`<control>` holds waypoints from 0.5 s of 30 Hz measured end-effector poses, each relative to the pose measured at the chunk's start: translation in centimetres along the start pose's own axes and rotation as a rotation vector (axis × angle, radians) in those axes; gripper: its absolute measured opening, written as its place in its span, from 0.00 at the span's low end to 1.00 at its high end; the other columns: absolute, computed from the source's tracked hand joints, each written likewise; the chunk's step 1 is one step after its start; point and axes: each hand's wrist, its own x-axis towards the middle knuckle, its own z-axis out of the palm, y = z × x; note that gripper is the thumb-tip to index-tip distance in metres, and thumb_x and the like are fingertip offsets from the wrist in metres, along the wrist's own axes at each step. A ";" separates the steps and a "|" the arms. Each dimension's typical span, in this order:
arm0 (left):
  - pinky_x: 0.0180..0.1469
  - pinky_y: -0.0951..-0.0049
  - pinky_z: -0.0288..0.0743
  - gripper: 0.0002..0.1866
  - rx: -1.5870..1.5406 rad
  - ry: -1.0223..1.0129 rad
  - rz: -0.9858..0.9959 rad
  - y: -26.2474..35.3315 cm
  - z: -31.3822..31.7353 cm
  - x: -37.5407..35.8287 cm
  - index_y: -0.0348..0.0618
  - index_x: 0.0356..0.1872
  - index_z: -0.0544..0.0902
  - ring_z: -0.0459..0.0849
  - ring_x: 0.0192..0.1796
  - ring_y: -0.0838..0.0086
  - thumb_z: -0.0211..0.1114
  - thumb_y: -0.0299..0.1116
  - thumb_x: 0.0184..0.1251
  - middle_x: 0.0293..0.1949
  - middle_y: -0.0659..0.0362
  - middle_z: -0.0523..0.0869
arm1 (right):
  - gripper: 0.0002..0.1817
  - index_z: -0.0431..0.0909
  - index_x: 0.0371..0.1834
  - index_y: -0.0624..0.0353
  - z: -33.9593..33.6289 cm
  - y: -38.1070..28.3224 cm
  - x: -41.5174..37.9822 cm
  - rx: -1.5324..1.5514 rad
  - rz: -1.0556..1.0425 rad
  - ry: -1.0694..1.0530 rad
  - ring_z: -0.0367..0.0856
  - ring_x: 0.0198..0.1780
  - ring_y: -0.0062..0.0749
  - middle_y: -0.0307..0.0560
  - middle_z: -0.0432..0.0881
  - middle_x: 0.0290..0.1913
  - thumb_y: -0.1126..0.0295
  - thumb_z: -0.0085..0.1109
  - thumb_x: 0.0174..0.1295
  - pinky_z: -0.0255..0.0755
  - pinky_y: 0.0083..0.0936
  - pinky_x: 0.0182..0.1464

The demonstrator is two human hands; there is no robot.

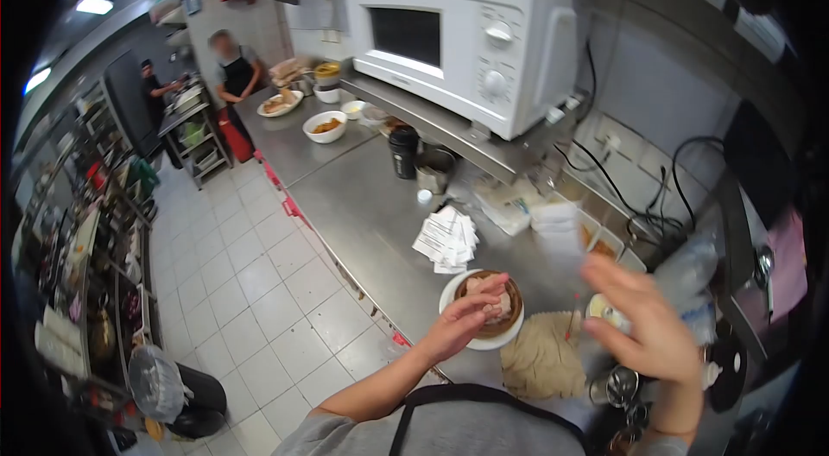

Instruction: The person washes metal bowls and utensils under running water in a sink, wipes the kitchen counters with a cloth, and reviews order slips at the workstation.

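Note:
A brown bowl point(516, 311) with pale pinkish food in it stands on a white plate point(446, 296) near the counter's front edge. Over the bowl is my left hand point(466, 318), its fingers stretched out above the food; whether they touch it I cannot tell. My right hand point(639, 318) is raised to the right, blurred, with fingers apart and nothing in it. Between the hands lies a crumpled tan cloth point(542, 361). A small round container point(604, 309) is partly hidden behind my right hand.
Paper slips point(447, 238) lie beyond the plate, near a black cup point(402, 154) and a metal pot point(434, 169). A white microwave point(458, 50) sits on a shelf above. Food containers point(604, 236) stand at the right. Two people point(237, 67) are farther back.

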 end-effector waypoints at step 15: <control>0.44 0.74 0.76 0.26 1.342 0.500 0.038 0.9 -22.0 10.1 0.35 0.51 0.78 0.81 0.46 0.72 0.74 0.26 0.47 0.49 0.52 0.80 | 0.25 0.69 0.61 0.60 20.1 9.9 -8.0 0.473 0.462 0.081 0.65 0.65 0.51 0.61 0.67 0.63 0.67 0.58 0.59 0.59 0.35 0.65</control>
